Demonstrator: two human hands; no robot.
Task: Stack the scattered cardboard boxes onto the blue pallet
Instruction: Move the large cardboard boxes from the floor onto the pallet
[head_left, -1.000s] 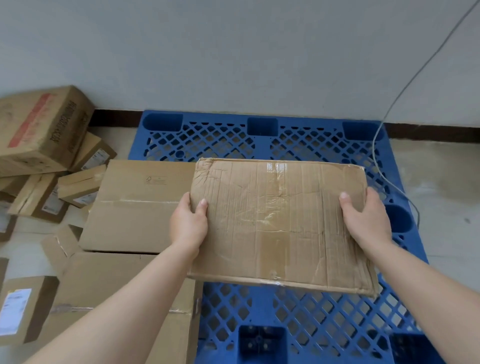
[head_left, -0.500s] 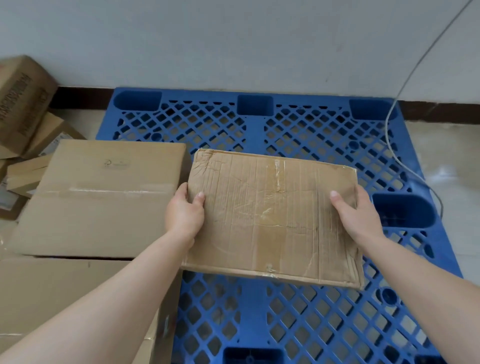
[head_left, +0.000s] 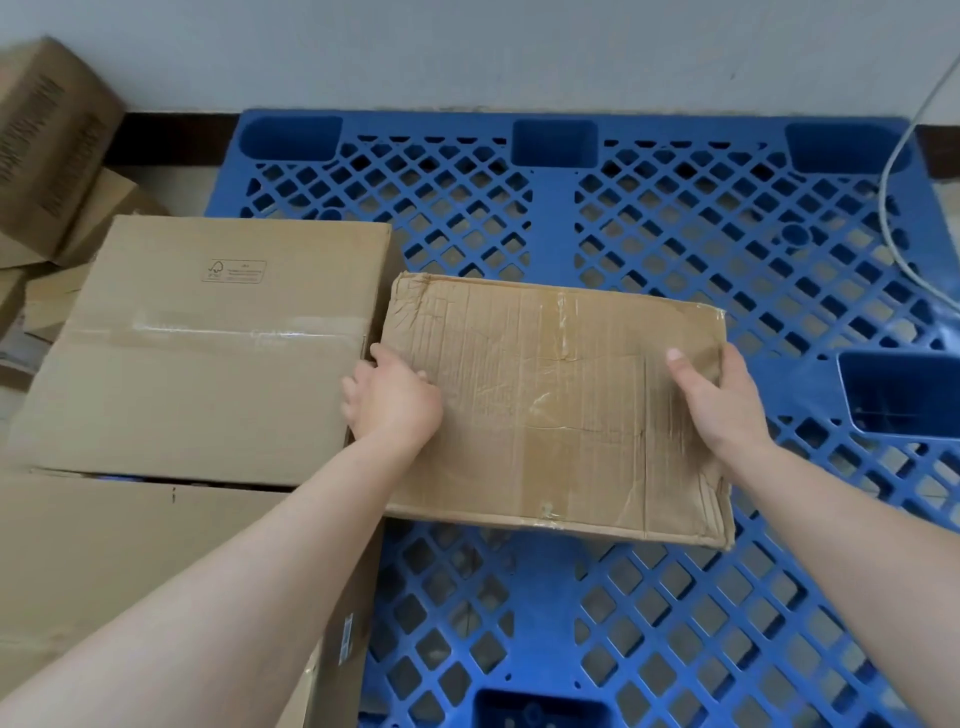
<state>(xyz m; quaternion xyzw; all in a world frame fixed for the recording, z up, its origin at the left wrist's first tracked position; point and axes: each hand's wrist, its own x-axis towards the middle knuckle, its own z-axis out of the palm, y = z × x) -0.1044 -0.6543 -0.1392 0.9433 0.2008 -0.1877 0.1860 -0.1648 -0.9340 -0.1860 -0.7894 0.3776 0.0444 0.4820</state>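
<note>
Now my left grip (head_left: 392, 402) and right grip (head_left: 719, 400) clasp the creased box (head_left: 561, 410) by its sides. It lies over the blue pallet (head_left: 675, 223).

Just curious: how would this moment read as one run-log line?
left hand, right hand: grip creased cardboard box | over blue pallet | beside larger box

Pale grey wall (head_left: 467, 47), dark skirting (head_left: 171, 137), light floor (head_left: 182, 182).
</note>
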